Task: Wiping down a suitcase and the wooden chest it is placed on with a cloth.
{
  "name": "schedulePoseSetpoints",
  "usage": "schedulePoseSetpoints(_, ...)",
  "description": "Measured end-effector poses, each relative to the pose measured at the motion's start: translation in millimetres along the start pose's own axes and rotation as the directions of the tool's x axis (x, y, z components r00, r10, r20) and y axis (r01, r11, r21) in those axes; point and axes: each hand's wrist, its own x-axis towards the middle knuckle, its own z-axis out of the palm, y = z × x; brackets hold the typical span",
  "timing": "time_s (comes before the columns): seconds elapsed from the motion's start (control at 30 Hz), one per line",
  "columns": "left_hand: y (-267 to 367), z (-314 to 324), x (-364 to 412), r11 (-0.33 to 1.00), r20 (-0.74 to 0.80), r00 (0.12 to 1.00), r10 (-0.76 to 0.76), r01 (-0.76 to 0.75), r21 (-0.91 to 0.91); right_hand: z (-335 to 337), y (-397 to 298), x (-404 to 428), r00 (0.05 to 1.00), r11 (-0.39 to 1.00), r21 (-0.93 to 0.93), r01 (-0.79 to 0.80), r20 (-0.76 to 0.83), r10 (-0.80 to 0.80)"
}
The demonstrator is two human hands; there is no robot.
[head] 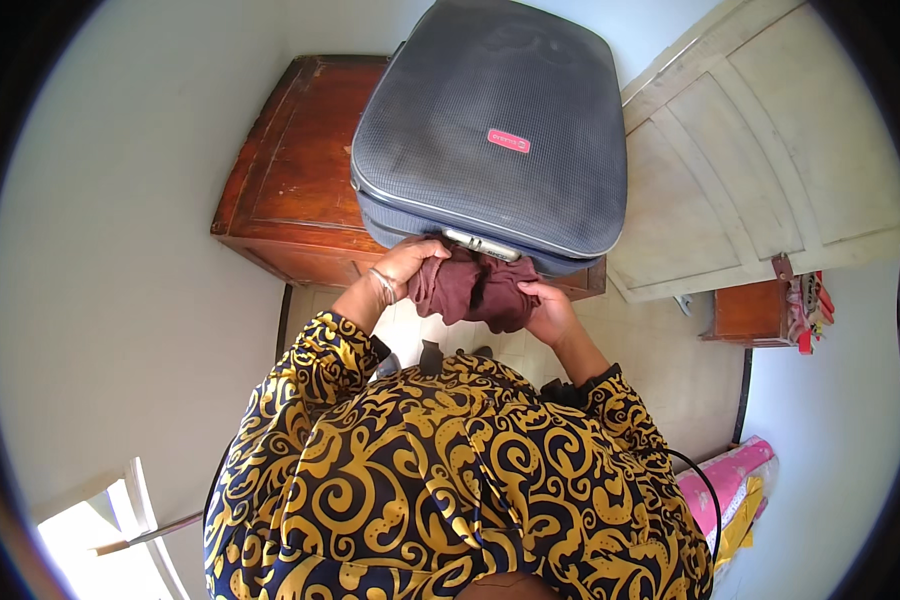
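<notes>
A maroon cloth [469,289] hangs bunched between my two hands, just in front of a dark grey suitcase. My left hand [407,268], with a bangle at the wrist, grips its left end close to the suitcase's lower edge. At its right end, my right hand [549,309] holds the fabric with the thumb on top. The suitcase [487,97] lies flat on a reddish-brown wooden cabinet [300,150] and bears a small red badge. Its silver latch [481,245] faces me, right behind the cloth.
A pale panelled door [757,165] stands at the right, with a small wooden piece of furniture [750,313] beyond its lower edge. Pink and yellow wrapped material [727,487] leans by the right wall. A plain wall [142,225] rises at the left.
</notes>
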Motion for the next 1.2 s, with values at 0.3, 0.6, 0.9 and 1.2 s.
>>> schedulePoseSetpoints(0.3,-23.9,19.6,13.9,0.953,0.148,0.984,-0.099,0.137,-0.271,33.6,-20.7,-33.2,0.976,0.946,-0.251,0.206,-0.016,-0.217)
schedulePoseSetpoints(0.6,-30.3,-5.6,8.5,0.953,0.022,0.999,0.037,-0.029,-0.301,20.9,-14.8,-14.6,0.985,0.930,-0.355,0.096,-0.099,-0.140)
schedulePoseSetpoints(0.9,23.0,-22.5,-48.6,0.949,-0.042,0.973,0.227,-0.231,-0.214,41.4,3.8,26.0,0.999,0.965,-0.262,-0.032,0.030,0.041)
schedulePoseSetpoints(1.2,-13.5,14.4,-40.5,0.564,-0.072,0.649,0.757,-0.595,0.573,55.2,-4.7,9.5,0.892,0.780,-0.535,0.324,-0.101,-0.440)
